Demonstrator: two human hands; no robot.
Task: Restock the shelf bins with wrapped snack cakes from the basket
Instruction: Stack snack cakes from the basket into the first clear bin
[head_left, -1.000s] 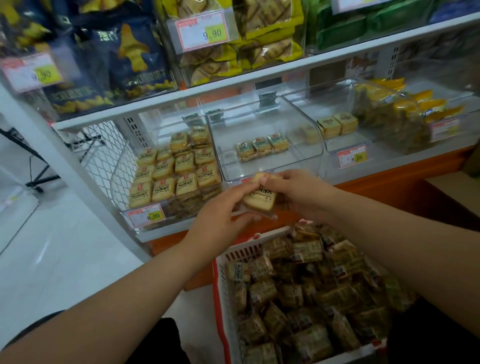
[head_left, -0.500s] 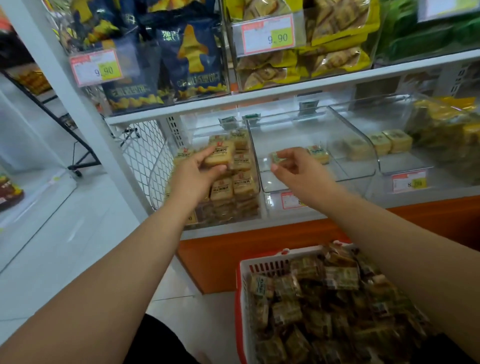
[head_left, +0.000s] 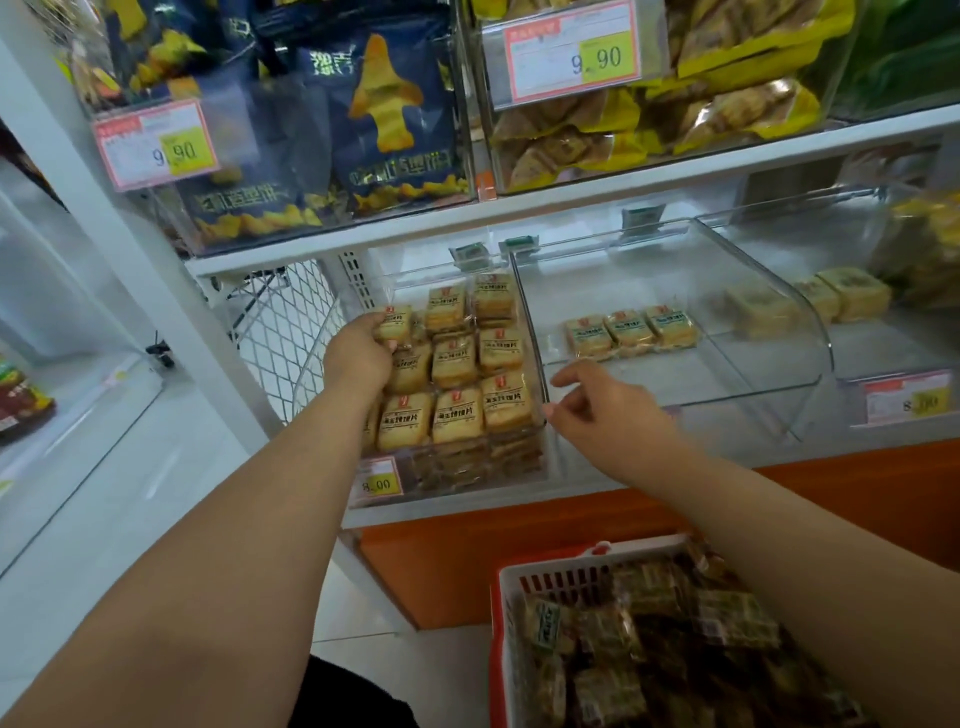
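Note:
My left hand (head_left: 357, 356) holds a wrapped snack cake (head_left: 394, 322) at the back left of the left clear bin (head_left: 537, 457), which is packed with several yellow cakes in rows (head_left: 457, 382). My right hand (head_left: 605, 410) hovers at the front corner between the left bin and the middle bin (head_left: 779, 332), fingers loosely curled and holding nothing. Three cakes (head_left: 629, 331) lie at the back of the middle bin. The red and white basket (head_left: 511, 582), heaped with several wrapped cakes (head_left: 665, 654), sits low at the right.
A third bin at right holds paler square cakes (head_left: 844, 293). Blue snack bags (head_left: 384, 119) and yellow packs (head_left: 675, 119) fill the shelf above. Price tags (head_left: 382, 483) hang on the bin fronts. A white wire side panel (head_left: 280, 322) closes the shelf's left end; pale floor lies left.
My left hand carried the cake from in front of the bins into the back left of the left bin. My right hand let go of it and dropped to the bin's front corner.

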